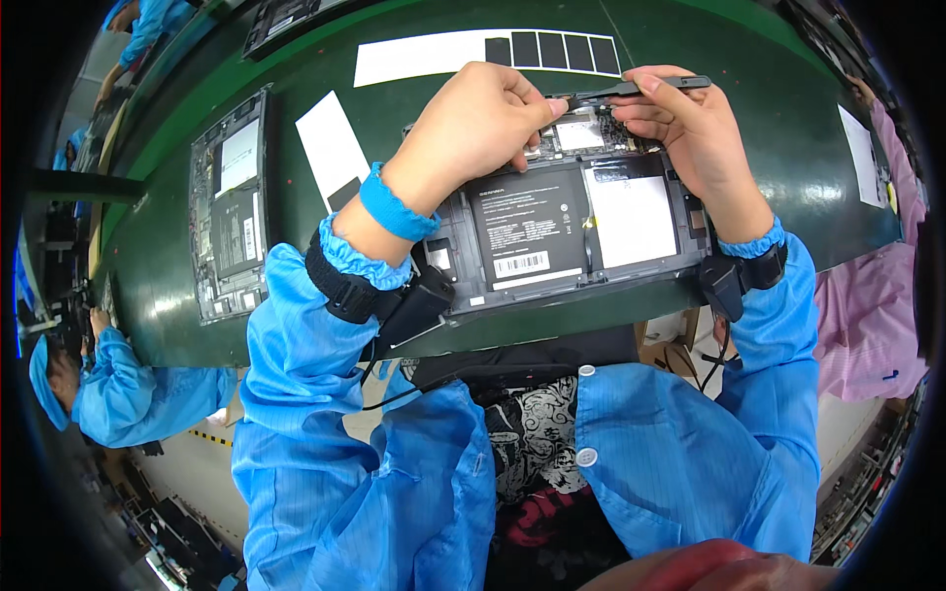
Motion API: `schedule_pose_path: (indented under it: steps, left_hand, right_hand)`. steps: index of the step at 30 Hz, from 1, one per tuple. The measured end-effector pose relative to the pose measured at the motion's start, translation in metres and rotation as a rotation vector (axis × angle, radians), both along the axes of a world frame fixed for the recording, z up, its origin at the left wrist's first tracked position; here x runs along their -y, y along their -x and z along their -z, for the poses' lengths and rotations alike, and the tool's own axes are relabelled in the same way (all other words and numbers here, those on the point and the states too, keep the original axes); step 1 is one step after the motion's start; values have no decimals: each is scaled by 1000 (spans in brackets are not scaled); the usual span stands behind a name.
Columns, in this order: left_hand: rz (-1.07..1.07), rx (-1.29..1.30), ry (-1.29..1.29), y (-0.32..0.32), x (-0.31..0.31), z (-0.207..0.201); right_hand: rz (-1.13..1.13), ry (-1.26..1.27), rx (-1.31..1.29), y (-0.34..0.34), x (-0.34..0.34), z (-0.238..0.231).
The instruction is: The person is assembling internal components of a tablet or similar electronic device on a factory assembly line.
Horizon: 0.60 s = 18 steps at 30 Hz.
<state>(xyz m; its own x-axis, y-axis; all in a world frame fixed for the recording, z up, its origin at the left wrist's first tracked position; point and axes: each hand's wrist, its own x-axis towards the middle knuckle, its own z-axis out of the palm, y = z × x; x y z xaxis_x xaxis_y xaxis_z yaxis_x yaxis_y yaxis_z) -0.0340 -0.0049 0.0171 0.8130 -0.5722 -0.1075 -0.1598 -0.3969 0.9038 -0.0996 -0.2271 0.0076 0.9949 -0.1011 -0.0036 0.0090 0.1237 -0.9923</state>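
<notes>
An opened tablet-like device (453, 212) lies in front of me, its black battery (532, 231) and a white panel (636, 225) showing. My right hand (690, 123) grips dark tweezers (641, 89), whose tips point left at the device's far edge. Close to those tips, my left hand (478, 118) is bent over the same edge with thumb and forefinger pinched together. Whatever that pinch holds is too small to make out. Part of the circuit board (581, 133) shows between my hands; my left hand covers its left end.
On the green table (163, 266), a second opened device (232, 207) lies at left. White sheets with black pieces lie beyond (419, 61) and left of my device (330, 138); another white sheet (862, 158) is at right. People in blue and pink work nearby.
</notes>
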Motion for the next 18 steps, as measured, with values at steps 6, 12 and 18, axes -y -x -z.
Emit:
schedule_pose_path:
  steps: [6, 12, 18]
  left_hand:
    - [-11, 46, -47, -2, 3, 2]
    - [106, 27, -166, -16, 13, -7]
    - [4, 44, -178, -12, 15, -1]
  right_hand:
    - [-7, -9, 30, -3, -2, 5]
    - [29, 66, 50, -4, -2, 9]
    - [32, 145, 28, 0, -8, 4]
